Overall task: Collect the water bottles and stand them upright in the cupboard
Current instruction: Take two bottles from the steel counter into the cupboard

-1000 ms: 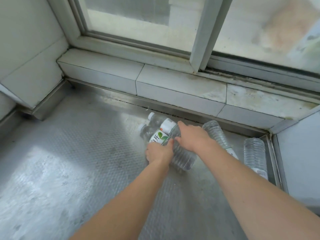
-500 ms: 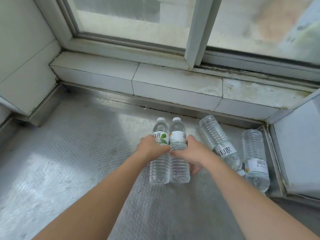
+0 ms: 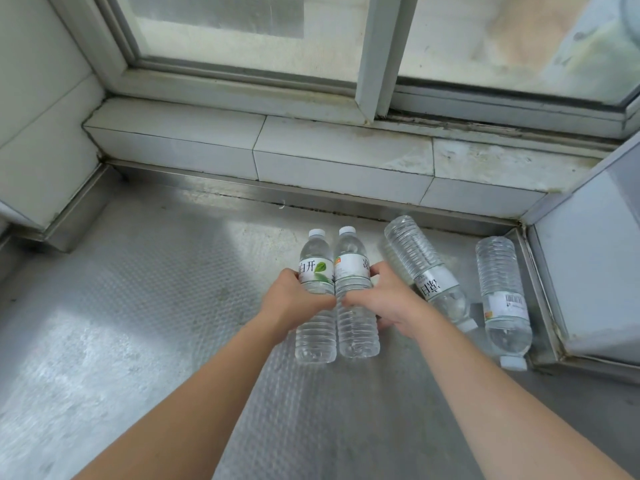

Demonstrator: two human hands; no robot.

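Observation:
Two clear water bottles with white caps are held side by side on the embossed metal surface [image 3: 138, 306], caps toward the window. My left hand [image 3: 294, 301] grips the leaf-label bottle [image 3: 317, 268] at its middle. My right hand [image 3: 389, 301] grips the white-label bottle [image 3: 351, 258] touching it. Whether their bases rest on the metal I cannot tell. Right of my hands, two more bottles lie on their sides, caps toward me: one slanted [image 3: 415, 258], one [image 3: 498, 271] by the right edge.
A tiled sill [image 3: 311, 140] and a sliding window [image 3: 374, 57] close off the back. A tiled wall [image 3: 45, 133] bounds the left side. A grey panel [image 3: 595, 265] stands at the right, next to the lying bottles.
One second ago both hands were on a loose cluster of bottles lying on the metal. Now each hand holds one bottle, the two set parallel with caps away from me.

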